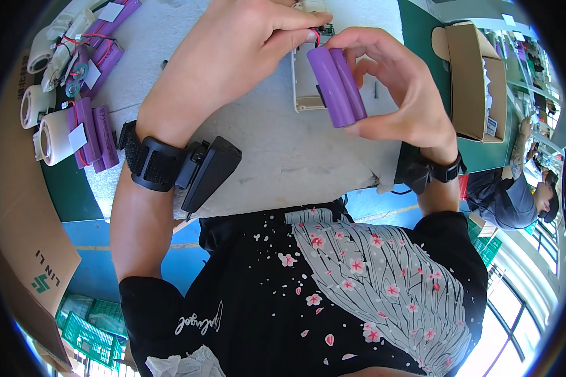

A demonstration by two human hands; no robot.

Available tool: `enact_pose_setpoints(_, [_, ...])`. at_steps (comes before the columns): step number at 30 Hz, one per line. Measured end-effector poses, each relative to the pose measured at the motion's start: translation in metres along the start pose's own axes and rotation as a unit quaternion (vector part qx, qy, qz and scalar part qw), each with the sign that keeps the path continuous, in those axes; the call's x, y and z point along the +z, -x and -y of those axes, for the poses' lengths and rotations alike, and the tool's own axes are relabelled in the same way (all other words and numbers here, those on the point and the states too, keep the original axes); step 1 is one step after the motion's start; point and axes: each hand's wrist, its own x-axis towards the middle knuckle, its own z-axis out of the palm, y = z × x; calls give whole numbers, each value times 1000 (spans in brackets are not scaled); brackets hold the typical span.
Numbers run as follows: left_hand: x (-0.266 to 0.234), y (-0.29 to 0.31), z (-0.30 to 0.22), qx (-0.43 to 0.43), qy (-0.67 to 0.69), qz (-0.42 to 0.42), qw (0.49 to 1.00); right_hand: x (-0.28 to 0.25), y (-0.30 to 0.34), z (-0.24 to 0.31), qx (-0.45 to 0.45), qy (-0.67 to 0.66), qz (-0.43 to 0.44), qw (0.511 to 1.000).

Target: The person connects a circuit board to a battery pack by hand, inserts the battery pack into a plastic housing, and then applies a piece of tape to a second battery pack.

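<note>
My right hand [404, 88] is curled around a purple battery pack [334, 88] of two cylindrical cells side by side, held tilted above a white plastic casing [308, 102]. Fingertips grip its top end and the thumb presses near its lower end. My left hand [248, 39] reaches across to the pack's upper end, thumb and index finger closed about the short red wire [317, 38]. Beside the index fingertip shows a small green circuit board [326, 29] in the casing. The exact grip on the wire is partly hidden by the fingers.
Several purple battery packs [93, 135] with wires and white tags lie at the left, beside white cylindrical casings [58, 137]. A pale mat [258, 169] covers the green table [75, 195]. An open cardboard box [468, 94] stands at the right. Another person [509, 198] works farther right.
</note>
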Motion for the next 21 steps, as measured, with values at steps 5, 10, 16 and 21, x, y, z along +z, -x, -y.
enact_pose_setpoints(5, [3, 4, 16, 217, 4, -68, 974, 17, -1, -1, -35, 109, -42, 992])
enact_pose_setpoints(10, [-12, -2, -25, -112, -3, 69, 991, 23, -1, 1, -85, 191, -86, 974])
enact_pose_setpoints(16, [-2, 6, 4, 50, -31, 2, 998, 27, -1, 5, -116, 222, -114, 961])
enact_pose_setpoints(21, [-9, 1, -12, 30, -21, 14, 999, 24, 4, 4, -120, 266, -117, 949])
